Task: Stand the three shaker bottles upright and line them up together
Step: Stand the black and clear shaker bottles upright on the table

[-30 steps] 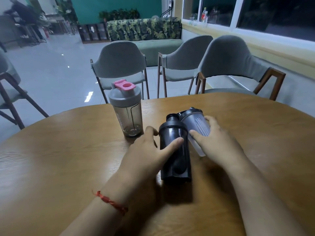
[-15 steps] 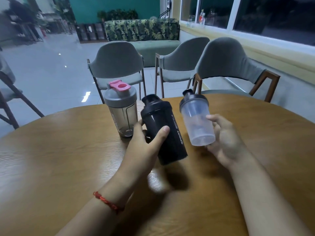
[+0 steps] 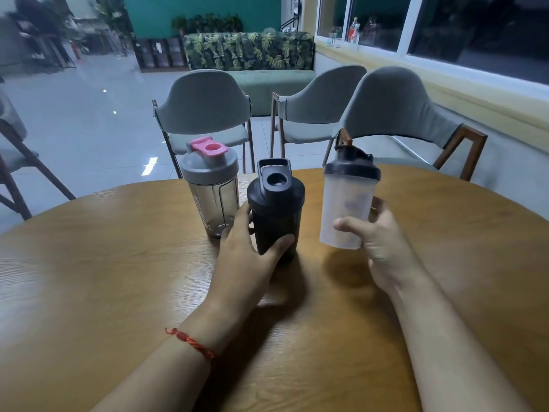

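A smoky clear shaker bottle with a grey lid and pink cap stands upright on the round wooden table. Just right of it stands the black shaker bottle, upright, with my left hand wrapped around its lower part. My right hand holds the frosted clear shaker bottle with a black lid upright, slightly off the table, a gap away from the black one.
Three grey chairs stand behind the table's far edge. A leaf-patterned sofa and a window sill with bottles lie further back. Another chair stands at the left.
Both bottles went from lying or tilted to upright. My left hand set the black one down beside the pink-capped bottle, and my right hand turned the frosted one upright.
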### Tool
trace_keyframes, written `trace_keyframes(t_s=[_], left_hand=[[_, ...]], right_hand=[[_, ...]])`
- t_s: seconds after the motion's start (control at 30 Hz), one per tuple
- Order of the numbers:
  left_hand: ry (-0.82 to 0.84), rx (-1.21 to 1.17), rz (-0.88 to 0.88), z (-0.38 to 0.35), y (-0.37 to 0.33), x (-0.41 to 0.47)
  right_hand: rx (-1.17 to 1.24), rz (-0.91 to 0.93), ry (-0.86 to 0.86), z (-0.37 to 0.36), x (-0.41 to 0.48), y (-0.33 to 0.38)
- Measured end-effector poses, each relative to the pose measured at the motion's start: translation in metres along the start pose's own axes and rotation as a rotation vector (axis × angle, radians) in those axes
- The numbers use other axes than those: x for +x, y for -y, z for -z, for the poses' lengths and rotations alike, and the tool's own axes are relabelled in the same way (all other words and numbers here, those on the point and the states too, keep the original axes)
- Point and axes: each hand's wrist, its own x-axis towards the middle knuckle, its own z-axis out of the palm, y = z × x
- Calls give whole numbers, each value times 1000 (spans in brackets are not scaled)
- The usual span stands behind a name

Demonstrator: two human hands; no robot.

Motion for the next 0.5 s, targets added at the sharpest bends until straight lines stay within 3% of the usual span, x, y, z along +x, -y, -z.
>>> trace_keyframes(t_s=[0.13,0.5], left_hand=[[-10,35,7,0,5,4],[5,9,63,-1,11,6]], right_hand=[[-117,117,-29,-1,-2,-5],[-211,35,82,-1,6,-14]])
